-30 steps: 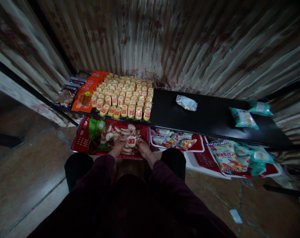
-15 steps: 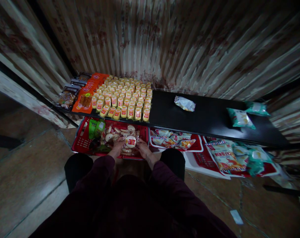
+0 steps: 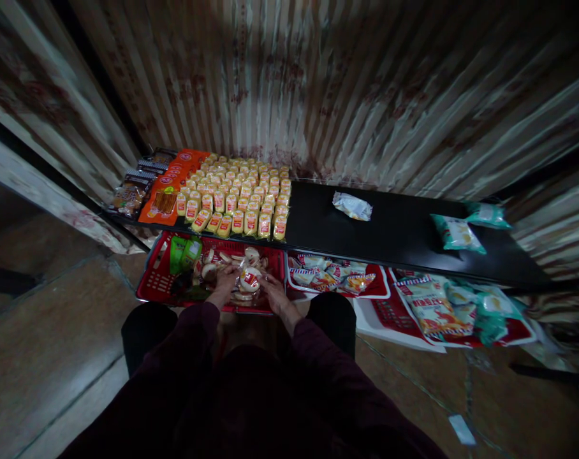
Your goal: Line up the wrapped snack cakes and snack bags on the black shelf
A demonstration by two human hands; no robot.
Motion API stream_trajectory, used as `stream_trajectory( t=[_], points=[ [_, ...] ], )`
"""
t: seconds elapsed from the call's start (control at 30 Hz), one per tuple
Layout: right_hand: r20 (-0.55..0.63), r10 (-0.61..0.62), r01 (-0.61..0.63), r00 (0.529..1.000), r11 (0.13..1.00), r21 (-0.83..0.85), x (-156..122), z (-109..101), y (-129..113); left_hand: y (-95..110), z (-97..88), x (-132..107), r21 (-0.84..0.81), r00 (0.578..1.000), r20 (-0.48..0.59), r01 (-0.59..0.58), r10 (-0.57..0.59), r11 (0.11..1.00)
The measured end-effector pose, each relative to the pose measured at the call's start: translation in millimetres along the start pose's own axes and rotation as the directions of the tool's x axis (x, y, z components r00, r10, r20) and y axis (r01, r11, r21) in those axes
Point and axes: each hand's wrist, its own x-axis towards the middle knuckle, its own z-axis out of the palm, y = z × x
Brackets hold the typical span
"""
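Observation:
In front of me, a round, pale cake in a clear wrapper with a red label [image 3: 250, 279] is held just above the red basket's contents. My left hand [image 3: 226, 284] grips the wrapper at its left edge, fingers closed. At the opposite edge, my right hand [image 3: 274, 293] pinches it between thumb and fingers. Several similar wrapped round cakes [image 3: 252, 253] lie loosely in the red basket [image 3: 148, 282] below. Green packets [image 3: 184, 253] sit at that basket's left end.
A black shelf [image 3: 313, 223] runs behind the baskets. It carries rows of small yellow cakes [image 3: 236, 204], orange packets [image 3: 168, 191], dark packets [image 3: 131, 191], a white packet [image 3: 351, 206] and green packets [image 3: 456, 234]. More snack baskets [image 3: 388, 290] stand at right.
The view has shifted slightly, so the shelf appears a little lower. Both hands still hold the wrapped cake, which has turned and tilted a little between them.

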Motion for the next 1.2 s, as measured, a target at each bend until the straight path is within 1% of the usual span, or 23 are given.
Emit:
stream_trajectory(
  t=[0.1,0.17,0.27,0.33,0.4,0.57,0.7,0.8,0.9,1.03,1.13,1.2],
  points=[
    [-0.052,0.056,-0.052,0.997,0.996,0.077,-1,2,-1,1,0.5,-4,-0.077,0.995,-0.009,0.099,-0.100,0.992],
    [-0.076,0.088,-0.078,0.993,0.988,0.133,-1,4,-2,0,0.8,-9,-0.116,0.984,0.008,0.177,-0.177,0.977],
    [-0.104,0.103,-0.079,0.989,0.975,0.207,-1,7,-2,-2,2.3,-20,-0.133,0.963,0.091,0.264,-0.253,0.955],
    [-0.114,0.097,-0.070,0.989,0.972,0.226,-1,8,-1,-2,4.0,-25,-0.146,0.951,0.137,0.295,-0.276,0.944],
    [-0.114,0.082,-0.058,0.990,0.978,0.202,-1,8,0,-2,5.6,-28,-0.149,0.953,0.134,0.289,-0.270,0.946],
    [-0.106,0.061,-0.049,0.992,0.992,0.116,-1,7,4,1,5.8,-27,-0.134,0.972,0.076,0.229,-0.221,0.964],
    [-0.107,0.052,-0.041,0.993,0.994,0.103,-2,6,6,3,2.8,-27,-0.118,0.972,0.078,0.231,-0.223,0.966],
    [-0.111,0.063,-0.052,0.992,0.993,0.103,-4,7,7,1,-0.2,-27,-0.136,0.969,0.055,0.248,-0.242,0.959],
    [-0.084,0.033,-0.023,0.996,0.992,0.125,-7,8,5,-2,-2.8,-25,-0.137,0.971,0.033,0.240,-0.238,0.961],
    [-0.075,0.026,-0.018,0.997,0.995,0.100,-8,9,3,-6,-3.8,-22,-0.117,0.973,0.047,0.229,-0.225,0.966],
    [-0.100,-0.015,0.024,0.995,0.996,0.083,-5,7,6,-6,-2.6,-21,-0.110,0.975,0.075,0.217,-0.210,0.970],
    [-0.117,-0.046,0.057,0.992,0.994,0.093,-2,6,9,-6,-1.2,-22,-0.115,0.978,0.066,0.203,-0.196,0.972]
  ],
)
